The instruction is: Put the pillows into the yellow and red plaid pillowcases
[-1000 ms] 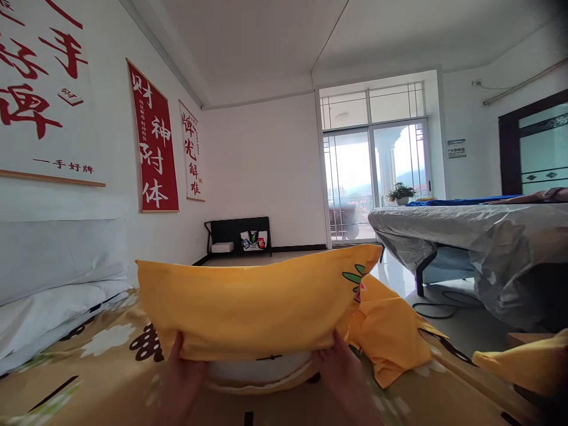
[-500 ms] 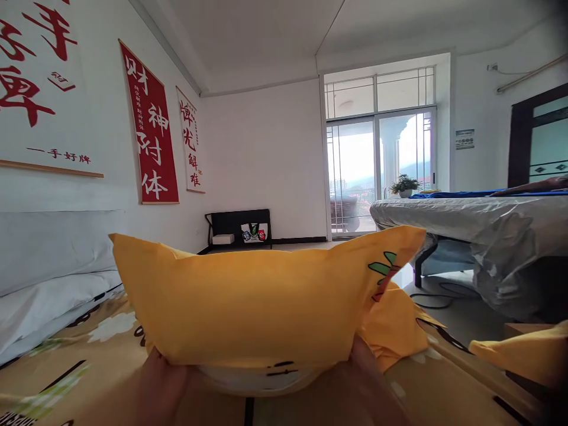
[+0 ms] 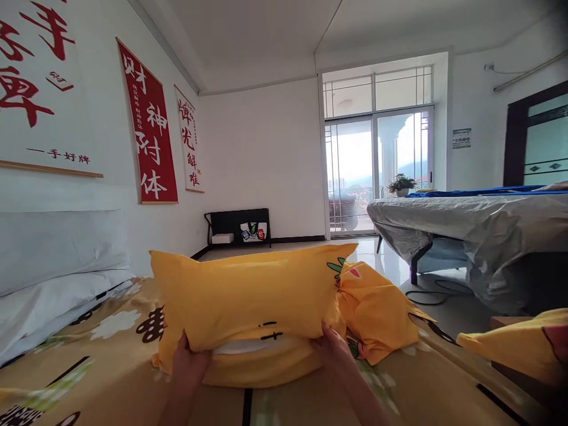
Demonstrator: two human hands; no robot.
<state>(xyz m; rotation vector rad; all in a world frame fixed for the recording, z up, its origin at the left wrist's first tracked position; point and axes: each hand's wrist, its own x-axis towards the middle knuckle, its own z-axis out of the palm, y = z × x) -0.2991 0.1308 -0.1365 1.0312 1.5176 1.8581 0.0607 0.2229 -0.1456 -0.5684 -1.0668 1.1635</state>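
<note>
A yellow pillowcase [image 3: 257,296] with a pillow inside is held up in front of me over the bed. Its opening faces me, and a strip of white pillow [image 3: 242,345] shows between the two edges. My left hand [image 3: 189,358] is closed on the left corner of the opening. On the opposite side, my right hand [image 3: 331,343] pinches the right corner, thumb on top. Just right of the pillowcase lies crumpled yellow fabric [image 3: 377,310] with a printed pattern.
The bed has a tan patterned sheet [image 3: 110,367]. White pillows [image 3: 62,254] lean at the left wall. Another yellow cloth [image 3: 523,346] is at the right edge. A plastic-covered table [image 3: 426,213] stands at the right, and a low black rack [image 3: 231,222] at the far wall.
The pillowcase has dropped lower and farther from me, its far corners falling. Both hands still grip the opening, and more of the lower edge and the right-hand fabric shows.
</note>
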